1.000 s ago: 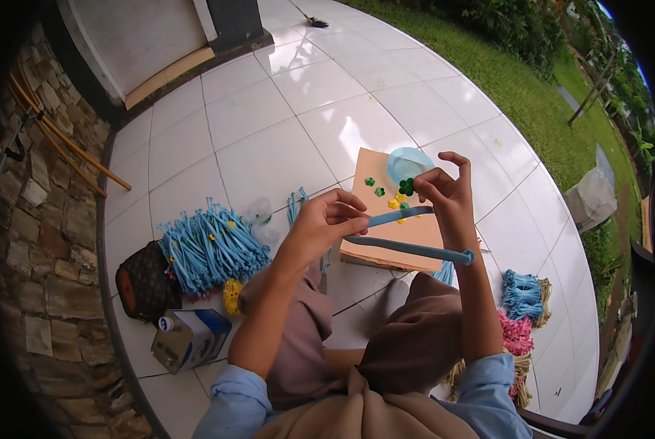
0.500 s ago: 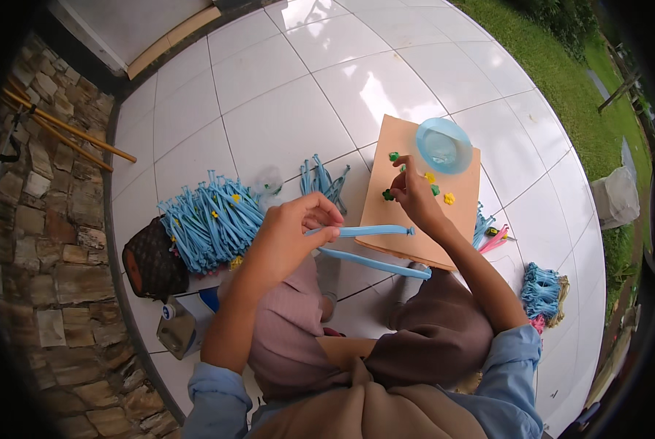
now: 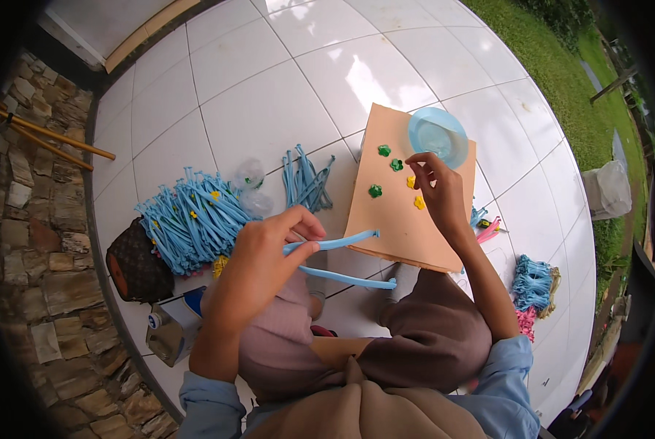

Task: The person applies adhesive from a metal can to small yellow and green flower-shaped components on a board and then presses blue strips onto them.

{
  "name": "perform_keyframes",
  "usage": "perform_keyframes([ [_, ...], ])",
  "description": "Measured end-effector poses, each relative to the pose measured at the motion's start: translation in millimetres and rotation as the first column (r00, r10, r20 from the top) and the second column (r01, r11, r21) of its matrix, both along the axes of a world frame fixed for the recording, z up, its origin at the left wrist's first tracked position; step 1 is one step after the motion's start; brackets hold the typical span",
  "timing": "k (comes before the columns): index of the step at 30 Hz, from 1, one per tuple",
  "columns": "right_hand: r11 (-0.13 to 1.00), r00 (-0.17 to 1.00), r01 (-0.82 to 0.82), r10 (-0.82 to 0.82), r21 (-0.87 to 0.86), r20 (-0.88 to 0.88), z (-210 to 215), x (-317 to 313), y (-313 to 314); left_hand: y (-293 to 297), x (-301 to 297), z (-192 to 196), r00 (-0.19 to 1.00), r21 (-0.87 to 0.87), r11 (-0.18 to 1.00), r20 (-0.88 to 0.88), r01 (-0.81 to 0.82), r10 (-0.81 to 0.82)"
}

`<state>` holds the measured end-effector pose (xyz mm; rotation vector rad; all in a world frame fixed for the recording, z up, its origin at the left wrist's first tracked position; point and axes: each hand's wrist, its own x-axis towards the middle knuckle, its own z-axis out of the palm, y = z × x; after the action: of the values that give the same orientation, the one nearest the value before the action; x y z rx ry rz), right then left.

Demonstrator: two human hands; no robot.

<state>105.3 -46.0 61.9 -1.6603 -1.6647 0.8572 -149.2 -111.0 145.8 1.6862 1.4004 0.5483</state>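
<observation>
My left hand (image 3: 258, 260) pinches a light-blue strap (image 3: 342, 240) between thumb and fingers. The strap is folded, and its two small knobbed ends stick out to the right, apart from each other. Over the tan board (image 3: 393, 234), my right hand (image 3: 442, 186) has its fingers bent in a pinch-like shape; anything between the fingertips is too small to make out. On the board near it lie green flower-shaped pieces (image 3: 375, 191) and yellow flower-shaped pieces (image 3: 419, 204), partly covered by the hand. A round blue bowl (image 3: 455, 150) stands at the board's far right corner.
A large heap of blue straps (image 3: 196, 219) lies at left, beside a brown bag (image 3: 138, 260) and a metal can (image 3: 168, 340). Smaller strap bundles (image 3: 307, 183) lie beyond the left hand and at far right (image 3: 533, 284). A stone wall (image 3: 60, 293) edges the left.
My right hand has shifted slightly, and its fingers have drawn away from the green pieces. The left hand still holds the strap, now a little lower and further left in view.
</observation>
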Motion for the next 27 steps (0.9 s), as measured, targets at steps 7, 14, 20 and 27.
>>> perform_keyframes([
  [7,0.897,0.892,-0.439,0.442,0.056,-0.096,79,-10,-62,1,7,4,0.970,-0.071,0.991,0.223,0.112,-0.094],
  [14,0.940,0.938,-0.341,0.341,0.016,-0.066,103,-20,-102,-9,26,9,0.948,0.110,0.960,0.163,0.256,-0.272],
  [20,0.968,0.957,-0.223,0.240,0.119,-0.161,97,6,-106,-7,29,13,0.924,0.171,0.923,0.108,0.345,-0.366],
  [27,0.978,0.947,-0.164,0.193,0.132,-0.257,90,38,-95,19,29,20,0.892,0.249,0.859,-0.062,0.448,-0.448],
])
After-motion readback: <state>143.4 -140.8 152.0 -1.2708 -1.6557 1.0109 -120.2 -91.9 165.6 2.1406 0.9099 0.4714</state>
